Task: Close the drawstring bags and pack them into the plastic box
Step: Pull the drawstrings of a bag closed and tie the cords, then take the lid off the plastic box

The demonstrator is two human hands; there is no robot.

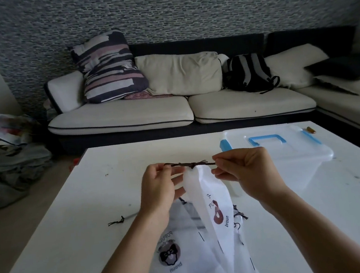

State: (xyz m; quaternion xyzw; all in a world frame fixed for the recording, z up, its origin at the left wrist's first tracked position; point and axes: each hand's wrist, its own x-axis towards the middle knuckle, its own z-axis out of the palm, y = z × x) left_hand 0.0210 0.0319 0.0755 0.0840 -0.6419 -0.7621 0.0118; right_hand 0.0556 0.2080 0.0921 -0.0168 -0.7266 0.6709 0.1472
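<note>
While both hands' fingers pinch the brown drawstring (190, 164), left hand (157, 187), right hand (247, 169), white drawstring bag (211, 201) hangs cinched; lidded plastic box (285, 148) at 2 o'clock on worktop (73, 223).

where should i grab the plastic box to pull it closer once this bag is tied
Probably by the blue handle lying flat in the lid of the plastic box, reaching from above with the right hand, which is nearer. The lid is on and the walls look smooth. Right now both hands pinch the cord of the drawstring bag, so one must let go first.
</note>
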